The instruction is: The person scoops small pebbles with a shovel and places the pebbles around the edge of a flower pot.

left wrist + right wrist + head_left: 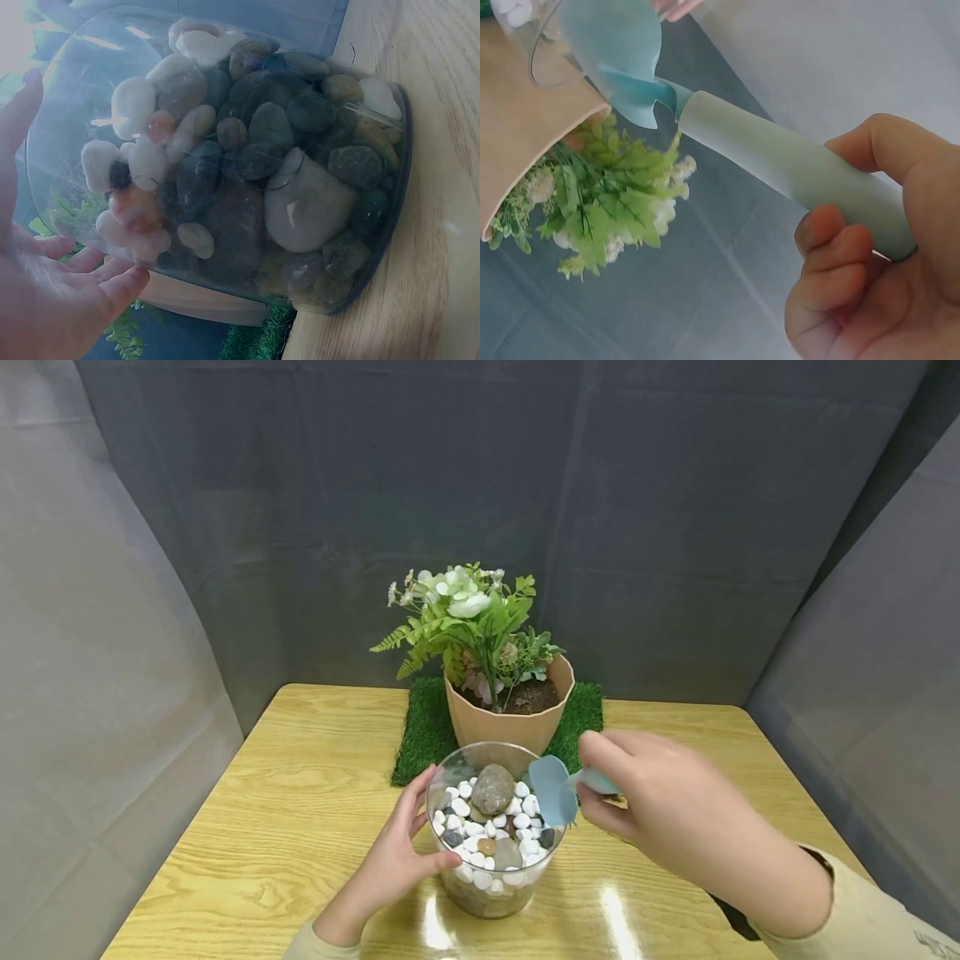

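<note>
A clear glass vase [501, 897] stands on the table, filled with white, grey and brown pebbles [262, 157] and topped by a larger grey stone [492, 789]. My left hand [405, 843] holds the vase's left side, thumb at the front near the rim and fingers round the far side; in the left wrist view the palm stays apart from the glass. With my right hand [660, 810] I grip the pale green handle [780, 161] of a small light-blue trowel [553, 791]. Its blade is tilted at the vase's right rim; no load shows on it.
Behind the vase, a peach flowerpot [502, 727] with soil, green leaves and white flowers [468, 604] stands on a green artificial-grass mat [427, 727]. The wooden table [300, 777] is bounded by grey cloth [375, 485] at the back and sides.
</note>
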A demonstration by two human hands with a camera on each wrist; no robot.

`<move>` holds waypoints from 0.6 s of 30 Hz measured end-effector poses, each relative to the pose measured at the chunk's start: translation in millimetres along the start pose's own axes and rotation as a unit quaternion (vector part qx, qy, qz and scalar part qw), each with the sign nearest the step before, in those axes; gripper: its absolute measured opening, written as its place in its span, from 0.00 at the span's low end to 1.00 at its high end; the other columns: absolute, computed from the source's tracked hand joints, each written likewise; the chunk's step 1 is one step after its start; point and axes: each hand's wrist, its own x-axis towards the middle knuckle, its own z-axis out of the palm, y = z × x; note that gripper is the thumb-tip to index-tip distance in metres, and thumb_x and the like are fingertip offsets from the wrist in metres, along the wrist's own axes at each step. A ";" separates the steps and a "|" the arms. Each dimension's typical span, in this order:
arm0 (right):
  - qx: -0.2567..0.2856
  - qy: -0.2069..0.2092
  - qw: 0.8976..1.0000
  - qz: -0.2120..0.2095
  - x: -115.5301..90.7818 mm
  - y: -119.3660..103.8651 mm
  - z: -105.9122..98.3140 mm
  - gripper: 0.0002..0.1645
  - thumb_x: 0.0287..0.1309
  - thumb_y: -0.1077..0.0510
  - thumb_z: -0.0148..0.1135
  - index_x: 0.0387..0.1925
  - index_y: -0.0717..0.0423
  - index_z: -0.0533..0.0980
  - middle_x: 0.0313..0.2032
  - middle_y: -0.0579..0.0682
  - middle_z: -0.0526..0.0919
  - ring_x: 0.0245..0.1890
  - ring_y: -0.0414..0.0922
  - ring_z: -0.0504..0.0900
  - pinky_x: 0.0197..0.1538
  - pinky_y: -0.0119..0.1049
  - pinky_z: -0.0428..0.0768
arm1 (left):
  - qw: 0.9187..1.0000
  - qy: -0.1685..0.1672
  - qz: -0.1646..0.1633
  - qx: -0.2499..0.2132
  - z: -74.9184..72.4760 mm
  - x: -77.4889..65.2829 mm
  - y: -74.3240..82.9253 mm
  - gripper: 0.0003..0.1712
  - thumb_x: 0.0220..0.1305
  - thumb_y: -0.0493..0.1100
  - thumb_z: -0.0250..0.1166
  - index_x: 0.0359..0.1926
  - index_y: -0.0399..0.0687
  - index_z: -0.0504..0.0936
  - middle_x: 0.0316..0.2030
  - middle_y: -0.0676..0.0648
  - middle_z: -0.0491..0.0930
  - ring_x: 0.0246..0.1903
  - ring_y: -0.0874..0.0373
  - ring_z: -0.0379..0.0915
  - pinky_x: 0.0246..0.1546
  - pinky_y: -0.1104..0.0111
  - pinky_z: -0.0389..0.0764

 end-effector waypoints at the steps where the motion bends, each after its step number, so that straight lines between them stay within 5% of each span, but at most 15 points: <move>1: -0.002 -0.006 1.000 -0.002 2.2 -0.7 1.4 0.20 0.49 0.64 0.68 0.27 0.46 0.62 0.22 0.35 0.56 0.22 0.31 0.53 0.26 0.23 0.56 | 1.000 0.000 -0.001 0.000 -0.1 0.0 0.1 0.65 0.53 0.49 0.81 0.82 0.58 0.48 0.81 0.40 0.50 0.79 0.37 0.49 0.75 0.43 0.60; 18: -0.040 -0.069 0.997 -0.015 19.6 1.5 19.2 0.21 0.47 0.66 0.73 0.30 0.47 0.68 0.21 0.38 0.60 0.21 0.36 0.57 0.23 0.26 0.58 | 1.000 -0.002 0.005 -0.002 0.0 0.4 -0.4 0.65 0.53 0.48 0.81 0.82 0.58 0.48 0.81 0.40 0.50 0.79 0.37 0.50 0.75 0.42 0.60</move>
